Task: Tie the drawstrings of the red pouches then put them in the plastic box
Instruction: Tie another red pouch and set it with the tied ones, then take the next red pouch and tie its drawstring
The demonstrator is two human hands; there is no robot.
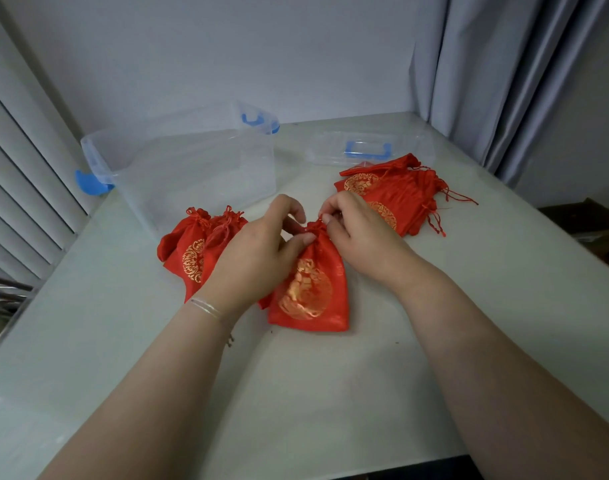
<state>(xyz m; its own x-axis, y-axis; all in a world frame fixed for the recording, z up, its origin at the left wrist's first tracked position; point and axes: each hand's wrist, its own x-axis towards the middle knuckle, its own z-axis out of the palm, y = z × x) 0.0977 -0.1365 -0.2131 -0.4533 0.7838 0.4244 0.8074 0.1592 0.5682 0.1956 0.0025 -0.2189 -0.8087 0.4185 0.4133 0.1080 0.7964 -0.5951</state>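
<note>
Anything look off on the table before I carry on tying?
Nothing damaged or spilled. The plastic box has no pouches in it, while gathered pouches lie beside it. Loose drawstrings trail from the flat pile. Both hands work the middle pouch.

A shiny red pouch [313, 289] carries a round gold ornamental emblem on its front. Red pouches on the left [192, 251] and a stack of red pouches on the right [393, 192] bear the same gold emblem, with red drawstrings. The plastic box [192, 161] is clear with blue latches. Its clear lid [369, 150] has a blue handle. The surface [296, 393] is pale grey-white. The curtain [504, 81] is grey.
</note>
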